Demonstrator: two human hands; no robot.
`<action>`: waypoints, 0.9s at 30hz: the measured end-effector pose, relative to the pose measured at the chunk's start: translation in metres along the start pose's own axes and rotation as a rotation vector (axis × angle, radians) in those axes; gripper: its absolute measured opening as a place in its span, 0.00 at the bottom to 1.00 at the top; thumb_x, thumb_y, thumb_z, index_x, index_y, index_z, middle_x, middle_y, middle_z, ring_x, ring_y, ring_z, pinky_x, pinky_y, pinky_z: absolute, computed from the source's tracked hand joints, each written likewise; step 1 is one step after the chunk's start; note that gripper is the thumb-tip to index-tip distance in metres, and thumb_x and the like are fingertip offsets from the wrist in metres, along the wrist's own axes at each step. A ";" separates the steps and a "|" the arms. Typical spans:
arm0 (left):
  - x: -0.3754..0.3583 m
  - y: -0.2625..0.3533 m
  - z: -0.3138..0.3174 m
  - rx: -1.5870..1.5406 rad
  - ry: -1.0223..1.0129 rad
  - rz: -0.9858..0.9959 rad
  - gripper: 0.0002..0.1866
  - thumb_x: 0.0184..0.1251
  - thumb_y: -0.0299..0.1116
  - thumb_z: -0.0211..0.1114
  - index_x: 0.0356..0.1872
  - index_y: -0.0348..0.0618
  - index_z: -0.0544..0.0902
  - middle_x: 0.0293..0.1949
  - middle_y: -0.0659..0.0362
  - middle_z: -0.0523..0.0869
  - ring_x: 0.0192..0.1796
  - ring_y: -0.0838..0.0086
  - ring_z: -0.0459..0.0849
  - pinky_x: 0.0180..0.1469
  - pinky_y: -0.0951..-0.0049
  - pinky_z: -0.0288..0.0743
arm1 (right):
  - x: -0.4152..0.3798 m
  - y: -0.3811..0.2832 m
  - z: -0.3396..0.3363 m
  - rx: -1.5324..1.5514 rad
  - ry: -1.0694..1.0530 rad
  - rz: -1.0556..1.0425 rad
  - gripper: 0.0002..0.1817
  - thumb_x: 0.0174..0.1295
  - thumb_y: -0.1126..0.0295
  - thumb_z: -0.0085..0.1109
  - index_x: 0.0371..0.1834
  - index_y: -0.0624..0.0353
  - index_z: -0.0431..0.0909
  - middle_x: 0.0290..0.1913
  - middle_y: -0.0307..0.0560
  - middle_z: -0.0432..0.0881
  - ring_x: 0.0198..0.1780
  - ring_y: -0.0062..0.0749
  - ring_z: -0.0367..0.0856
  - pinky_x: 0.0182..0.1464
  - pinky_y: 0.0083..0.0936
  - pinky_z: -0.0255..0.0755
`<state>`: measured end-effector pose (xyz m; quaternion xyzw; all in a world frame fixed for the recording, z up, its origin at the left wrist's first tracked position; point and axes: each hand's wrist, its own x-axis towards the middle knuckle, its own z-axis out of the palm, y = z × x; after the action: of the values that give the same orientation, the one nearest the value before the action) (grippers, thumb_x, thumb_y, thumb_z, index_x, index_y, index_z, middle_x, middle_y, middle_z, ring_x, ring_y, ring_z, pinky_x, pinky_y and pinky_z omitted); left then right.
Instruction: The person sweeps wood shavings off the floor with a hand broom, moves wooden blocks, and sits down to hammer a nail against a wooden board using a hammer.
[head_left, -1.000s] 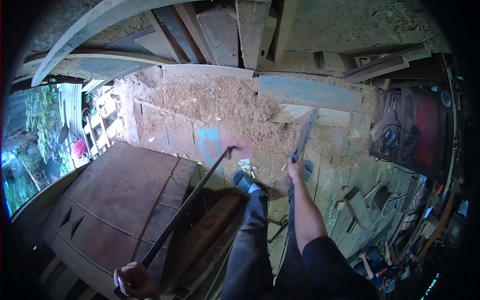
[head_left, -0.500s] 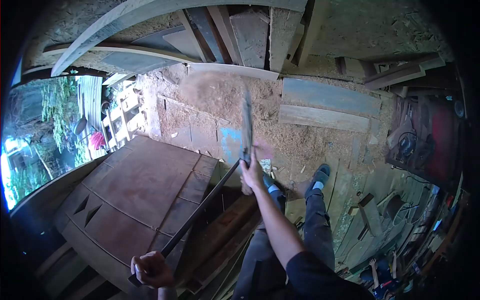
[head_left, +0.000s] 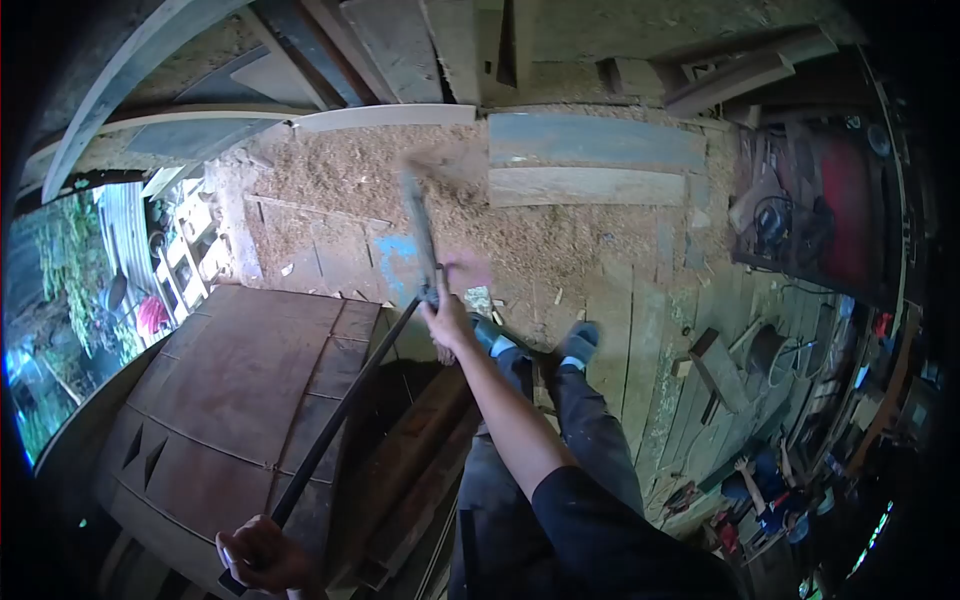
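My left hand [head_left: 262, 556], at the bottom left, is wrapped round the lower end of a long dark bar [head_left: 340, 415]. The bar slants up to the right, beside a large brown panelled box [head_left: 240, 370]. My right hand [head_left: 447, 320] grips a pale wooden shaft [head_left: 420, 225] near the bar's upper end. The shaft reaches forward over the sawdust [head_left: 340, 165], and its far end is blurred by motion. My two feet stand just beyond my right hand, on the plank floor.
Long boards [head_left: 600, 140] lie on the sawdusty floor. Planks and curved timber [head_left: 140, 90] lean at the top left. A red-and-dark machine [head_left: 830, 215] stands at the right. Another person [head_left: 770, 490] is at the lower right, near a channel-shaped piece [head_left: 718, 370].
The view has turned, so the room has shifted left. Both hands keep their holds. The shaft's blurred far end now lies to the right of its tip rather than to the left.
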<state>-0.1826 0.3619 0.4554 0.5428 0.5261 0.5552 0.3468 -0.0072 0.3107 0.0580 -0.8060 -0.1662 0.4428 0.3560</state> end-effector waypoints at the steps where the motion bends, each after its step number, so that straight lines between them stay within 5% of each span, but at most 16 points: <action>1: -0.001 -0.001 -0.002 -0.003 -0.012 -0.006 0.12 0.71 0.34 0.52 0.26 0.44 0.66 0.19 0.68 0.47 0.20 0.81 0.48 0.25 0.74 0.49 | -0.016 -0.016 -0.018 -0.103 -0.070 -0.029 0.43 0.65 0.60 0.57 0.79 0.45 0.42 0.44 0.72 0.79 0.43 0.64 0.81 0.48 0.51 0.75; 3: 0.001 -0.006 -0.017 -0.066 0.141 -0.129 0.19 0.72 0.42 0.46 0.44 0.33 0.75 0.17 0.67 0.52 0.18 0.79 0.52 0.24 0.76 0.53 | -0.040 0.010 -0.033 0.068 -0.042 -0.097 0.42 0.64 0.60 0.58 0.78 0.44 0.45 0.47 0.70 0.80 0.43 0.64 0.81 0.46 0.52 0.75; 4: 0.009 -0.008 -0.034 -0.188 -0.243 -0.132 0.15 0.72 0.41 0.48 0.37 0.37 0.72 0.17 0.67 0.51 0.18 0.80 0.49 0.24 0.75 0.49 | -0.055 0.024 -0.051 0.062 -0.058 0.067 0.41 0.64 0.60 0.57 0.78 0.46 0.46 0.48 0.69 0.80 0.44 0.64 0.81 0.46 0.53 0.75; 8: 0.010 -0.007 -0.030 -0.202 -0.212 -0.171 0.15 0.71 0.41 0.52 0.33 0.38 0.71 0.16 0.66 0.52 0.18 0.81 0.48 0.23 0.73 0.47 | -0.124 0.203 -0.121 -0.372 0.435 0.011 0.37 0.66 0.56 0.55 0.75 0.57 0.54 0.52 0.67 0.79 0.43 0.63 0.83 0.46 0.51 0.77; 9: 0.012 -0.008 -0.031 -0.196 -0.219 -0.175 0.15 0.71 0.41 0.52 0.33 0.38 0.71 0.16 0.66 0.52 0.18 0.81 0.48 0.23 0.73 0.47 | -0.138 0.149 -0.182 -0.010 0.191 0.644 0.39 0.66 0.58 0.55 0.76 0.58 0.51 0.51 0.66 0.81 0.40 0.60 0.84 0.45 0.49 0.78; 11: 0.013 -0.004 -0.021 -0.074 -0.065 -0.010 0.17 0.71 0.44 0.52 0.32 0.39 0.70 0.16 0.66 0.55 0.18 0.81 0.52 0.25 0.75 0.52 | -0.149 0.327 -0.200 -0.222 0.496 0.238 0.40 0.67 0.56 0.55 0.77 0.56 0.48 0.47 0.62 0.83 0.34 0.55 0.85 0.38 0.46 0.80; 13: -0.005 0.009 0.054 0.097 0.380 0.145 0.20 0.71 0.48 0.52 0.29 0.40 0.68 0.17 0.66 0.58 0.20 0.81 0.57 0.28 0.77 0.57 | -0.137 0.360 -0.248 -0.299 0.705 0.296 0.40 0.66 0.56 0.55 0.77 0.53 0.48 0.43 0.60 0.84 0.30 0.52 0.85 0.33 0.45 0.80; 17: 0.039 0.008 -0.049 0.210 -0.005 0.199 0.18 0.72 0.38 0.49 0.46 0.29 0.76 0.22 0.61 0.70 0.29 0.73 0.73 0.45 0.66 0.78 | -0.073 0.330 -0.247 0.148 0.535 0.493 0.36 0.66 0.54 0.53 0.74 0.55 0.54 0.44 0.62 0.83 0.41 0.59 0.84 0.44 0.49 0.78; 19: 0.077 0.018 -0.081 -0.290 -0.782 -0.244 0.15 0.71 0.34 0.48 0.41 0.30 0.76 0.19 0.63 0.63 0.24 0.75 0.65 0.43 0.70 0.76 | -0.024 0.367 -0.189 0.220 0.535 0.497 0.33 0.67 0.53 0.51 0.71 0.58 0.58 0.44 0.63 0.83 0.44 0.60 0.83 0.48 0.49 0.77; 20: 0.025 0.027 -0.012 0.101 0.019 -0.040 0.11 0.70 0.31 0.48 0.25 0.44 0.66 0.18 0.65 0.54 0.22 0.78 0.55 0.36 0.75 0.68 | -0.015 0.331 -0.176 0.181 0.458 0.484 0.33 0.68 0.52 0.51 0.71 0.59 0.59 0.44 0.64 0.83 0.44 0.60 0.83 0.48 0.49 0.77; 21: 0.028 0.029 -0.019 0.107 0.010 -0.030 0.11 0.70 0.31 0.48 0.25 0.44 0.66 0.18 0.65 0.54 0.22 0.78 0.55 0.36 0.75 0.68 | -0.007 0.284 -0.165 0.142 0.382 0.464 0.33 0.68 0.52 0.51 0.70 0.60 0.60 0.44 0.64 0.83 0.44 0.60 0.83 0.49 0.48 0.77; 23: 0.040 0.031 -0.050 -0.240 -0.640 -0.208 0.11 0.70 0.31 0.48 0.25 0.45 0.66 0.18 0.66 0.52 0.22 0.80 0.54 0.34 0.77 0.64 | 0.007 0.239 -0.123 0.076 0.308 0.396 0.36 0.67 0.54 0.53 0.74 0.59 0.55 0.43 0.65 0.83 0.44 0.60 0.83 0.48 0.49 0.76; 24: 0.046 0.027 -0.064 -0.316 -0.781 -0.234 0.13 0.69 0.32 0.49 0.39 0.30 0.76 0.19 0.66 0.54 0.22 0.78 0.56 0.38 0.78 0.67 | 0.012 0.225 -0.100 0.171 0.304 0.362 0.36 0.67 0.54 0.54 0.75 0.53 0.52 0.41 0.63 0.83 0.37 0.55 0.84 0.39 0.46 0.78; 25: 0.033 0.027 -0.051 -0.310 -0.781 -0.231 0.13 0.69 0.32 0.49 0.39 0.30 0.76 0.19 0.66 0.54 0.22 0.78 0.56 0.38 0.78 0.67 | 0.014 0.212 -0.077 0.264 0.299 0.329 0.37 0.68 0.55 0.55 0.76 0.46 0.50 0.38 0.61 0.84 0.29 0.49 0.86 0.29 0.42 0.80; 26: 0.010 0.027 -0.029 -0.086 -0.262 -0.072 0.19 0.70 0.38 0.53 0.47 0.26 0.74 0.20 0.65 0.58 0.23 0.77 0.59 0.40 0.77 0.69 | 0.012 0.189 -0.065 0.271 0.244 0.364 0.38 0.67 0.55 0.55 0.77 0.49 0.48 0.39 0.63 0.84 0.33 0.54 0.85 0.34 0.46 0.79; 27: 0.025 0.024 -0.073 -0.085 -0.256 -0.071 0.19 0.70 0.38 0.53 0.47 0.26 0.74 0.20 0.65 0.58 0.23 0.77 0.59 0.40 0.77 0.69 | 0.009 0.163 -0.061 0.275 0.189 0.394 0.40 0.66 0.56 0.55 0.77 0.51 0.46 0.41 0.65 0.83 0.37 0.59 0.85 0.39 0.50 0.79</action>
<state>-0.2535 0.3661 0.4953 0.5752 0.4725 0.4906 0.4530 0.0411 0.1774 -0.0435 -0.8046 0.0899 0.4447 0.3831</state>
